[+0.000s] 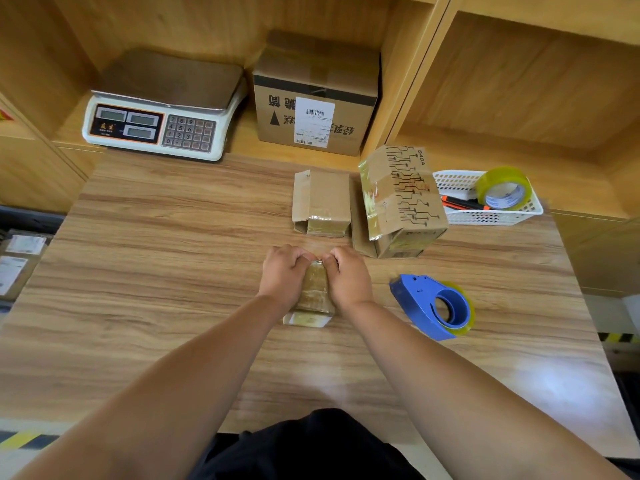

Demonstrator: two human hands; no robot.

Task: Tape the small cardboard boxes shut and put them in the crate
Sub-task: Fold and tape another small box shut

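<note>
A small cardboard box wrapped in clear tape lies on the wooden table, between my two hands. My left hand grips its left side and my right hand grips its right side, fingers curled over the far end. Beyond them lies a second small box with an open flap. To its right stands a taller printed box, tilted, with shiny tape on it. A blue tape dispenser rests on the table to the right of my right hand. No crate shows in view.
A white basket at the right holds a tape roll and an orange cutter. A scale and a large labelled carton sit in the shelf at the back. Parcels lie lower left.
</note>
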